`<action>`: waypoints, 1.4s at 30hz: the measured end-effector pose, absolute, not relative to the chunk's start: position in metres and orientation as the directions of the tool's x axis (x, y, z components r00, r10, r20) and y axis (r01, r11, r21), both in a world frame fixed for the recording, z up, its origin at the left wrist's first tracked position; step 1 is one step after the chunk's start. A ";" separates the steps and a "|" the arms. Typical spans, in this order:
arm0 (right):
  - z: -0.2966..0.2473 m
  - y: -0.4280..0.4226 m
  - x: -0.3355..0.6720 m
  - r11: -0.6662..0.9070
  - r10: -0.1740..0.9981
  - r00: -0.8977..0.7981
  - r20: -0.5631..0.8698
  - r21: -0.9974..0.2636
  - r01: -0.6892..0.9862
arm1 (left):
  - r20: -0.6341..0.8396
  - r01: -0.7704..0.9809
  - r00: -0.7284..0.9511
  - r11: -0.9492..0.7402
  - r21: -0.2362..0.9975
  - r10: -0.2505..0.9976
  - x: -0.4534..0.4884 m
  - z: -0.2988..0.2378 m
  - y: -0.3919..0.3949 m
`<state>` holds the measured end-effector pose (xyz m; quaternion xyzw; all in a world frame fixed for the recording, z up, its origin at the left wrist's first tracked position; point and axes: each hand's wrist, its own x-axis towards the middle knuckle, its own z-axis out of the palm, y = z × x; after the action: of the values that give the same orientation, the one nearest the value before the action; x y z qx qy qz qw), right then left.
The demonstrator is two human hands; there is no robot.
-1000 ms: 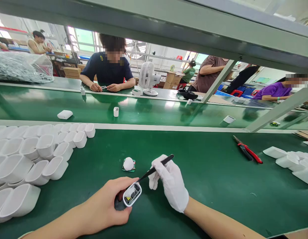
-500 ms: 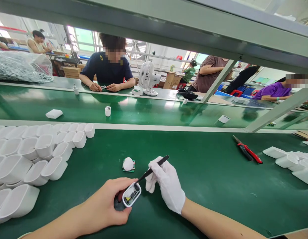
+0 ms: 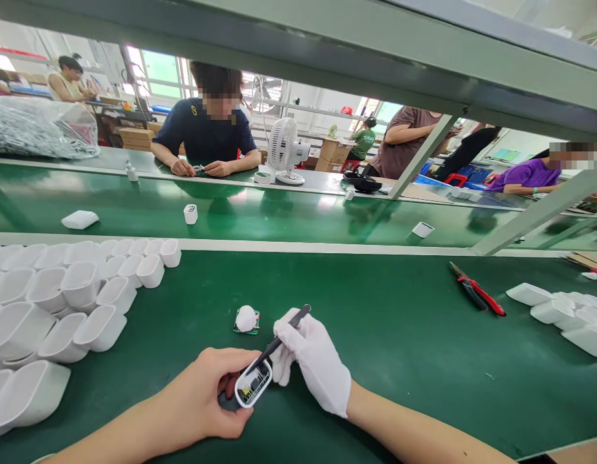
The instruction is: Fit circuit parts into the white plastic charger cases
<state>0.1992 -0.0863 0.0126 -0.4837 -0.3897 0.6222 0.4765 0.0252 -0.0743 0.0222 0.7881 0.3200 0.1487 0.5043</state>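
Observation:
My bare left hand (image 3: 214, 393) grips a white plastic housing (image 3: 254, 384), its open end facing up toward me. Inside it I see a circuit board with a yellow part and dark and pale components. In my white-gloved right hand (image 3: 312, 361) are black tweezers (image 3: 283, 334), held like a pen. Their tip reaches into the upper edge of the housing's opening; what it touches there is hidden. Beyond my hands, a small green circuit board (image 3: 254, 327) lies on the green mat with a round white piece (image 3: 246, 318) on top.
Rows of empty white housings (image 3: 100, 327) fill the left side. Red-and-black pliers (image 3: 476, 290) and more white housings (image 3: 563, 312) lie to the right. Behind a low ledge, a green conveyor belt (image 3: 288, 222) carries several white pieces. A co-worker (image 3: 206, 129) sits opposite, beside a fan (image 3: 283, 151).
My right hand has moved left and slightly down, and the tweezers' tip has gone deeper into the housing. Pieces on the belt have shifted left.

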 end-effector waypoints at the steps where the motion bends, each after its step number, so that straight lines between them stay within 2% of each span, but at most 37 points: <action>1: 0.016 -0.088 0.200 -0.230 0.973 -0.054 -0.224 -0.950 -0.209 | -0.098 0.360 0.754 -0.285 0.888 0.649 0.025 0.023 -0.074; 4: 0.027 -0.092 0.204 -0.163 0.984 0.031 -0.173 -0.963 -0.213 | -0.113 0.373 0.749 -0.273 0.887 0.653 0.026 0.024 -0.074; 7: 0.032 -0.095 0.205 -0.131 0.990 0.017 -0.139 -0.962 -0.240 | -0.114 0.373 0.748 -0.273 0.887 0.654 0.026 0.023 -0.074; 11: 0.025 -0.094 0.199 -0.183 0.983 -0.066 -0.172 -0.953 -0.240 | -0.122 0.376 0.755 -0.272 0.886 0.645 0.026 0.021 -0.074; 20: 0.012 -0.084 0.201 -0.261 0.965 -0.047 -0.257 -0.944 -0.201 | -0.085 0.369 0.753 -0.311 0.876 0.652 0.025 0.019 -0.074; 23: 0.016 -0.085 0.209 -0.083 0.987 0.118 -0.112 -0.971 -0.224 | -0.084 0.367 0.750 -0.308 0.878 0.656 0.024 0.018 -0.074; 25: 0.021 -0.089 0.214 0.129 0.973 0.208 0.095 -0.979 -0.155 | -0.098 0.374 0.743 -0.289 0.882 0.663 0.023 0.018 -0.075; 26: 0.023 -0.092 0.216 0.246 0.953 0.201 0.226 -0.966 -0.084 | -0.110 0.379 0.739 -0.275 0.884 0.665 0.024 0.018 -0.075; 28: 0.026 -0.098 0.219 0.478 0.876 0.017 0.482 -0.873 0.102 | -0.136 0.388 0.733 -0.244 0.889 0.667 0.024 0.017 -0.076; 30: 0.025 -0.101 0.219 0.677 0.734 -0.271 0.622 -0.699 0.230 | -0.146 0.388 0.730 -0.229 0.893 0.667 0.025 0.016 -0.076; 32: 0.018 -0.101 0.215 0.798 0.597 -0.500 0.628 -0.532 0.284 | -0.143 0.380 0.734 -0.227 0.897 0.664 0.025 0.015 -0.075; 35: 0.003 -0.093 0.206 0.858 0.508 -0.691 0.515 -0.378 0.349 | -0.143 0.385 0.732 -0.231 0.894 0.667 0.022 0.013 -0.074; 38: 0.000 -0.082 0.200 0.868 0.467 -0.795 0.388 -0.374 0.327 | -0.148 0.404 0.725 -0.242 0.882 0.673 0.018 0.012 -0.070; 40: 0.005 -0.079 0.200 0.839 0.465 -0.813 0.349 -0.466 0.280 | -0.161 0.410 0.737 -0.245 0.878 0.656 0.017 0.012 -0.068; 42: 0.010 -0.080 0.203 0.794 0.499 -0.779 0.381 -0.562 0.233 | -0.179 0.412 0.741 -0.228 0.882 0.647 0.017 0.011 -0.067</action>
<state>0.2026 -0.0797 0.0101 -0.2013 -0.9092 0.2504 0.2648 0.0172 -0.0668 0.0115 0.7754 0.3417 0.1132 0.5189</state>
